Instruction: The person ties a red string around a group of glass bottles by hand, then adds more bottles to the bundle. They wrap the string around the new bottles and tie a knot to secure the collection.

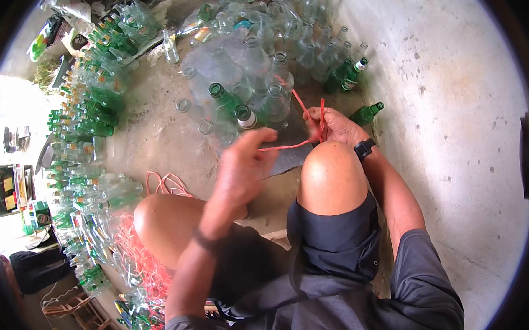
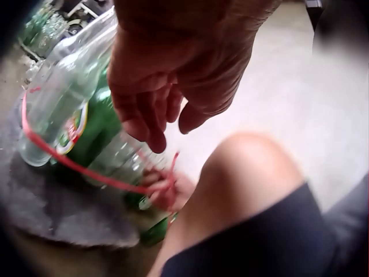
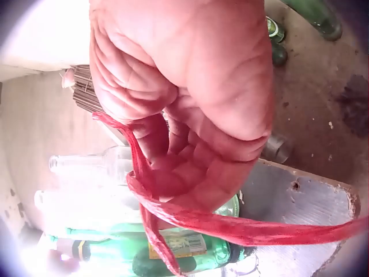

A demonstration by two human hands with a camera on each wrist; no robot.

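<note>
A red string (image 1: 287, 147) runs round a group of standing glass bottles (image 1: 230, 78), some clear and some green. My right hand (image 1: 335, 126) pinches the string where its strands meet, beside the raised knee. In the right wrist view the string (image 3: 248, 229) crosses the curled fingers of the right hand (image 3: 190, 109), with a loose end hanging. My left hand (image 1: 244, 169) is blurred, left of the knee and near the bottles. The left wrist view shows the left hand (image 2: 179, 75) with loosely bent fingers and nothing visible in them, above the string (image 2: 86, 171).
Many bottles (image 1: 91, 113) line the left side, and more (image 1: 315, 42) stand behind the group. A green bottle (image 1: 367, 113) lies by the wall (image 1: 452, 127) at the right. A heap of red string (image 1: 139, 253) lies left of the legs. The bottles rest by a grey slab (image 2: 69, 213).
</note>
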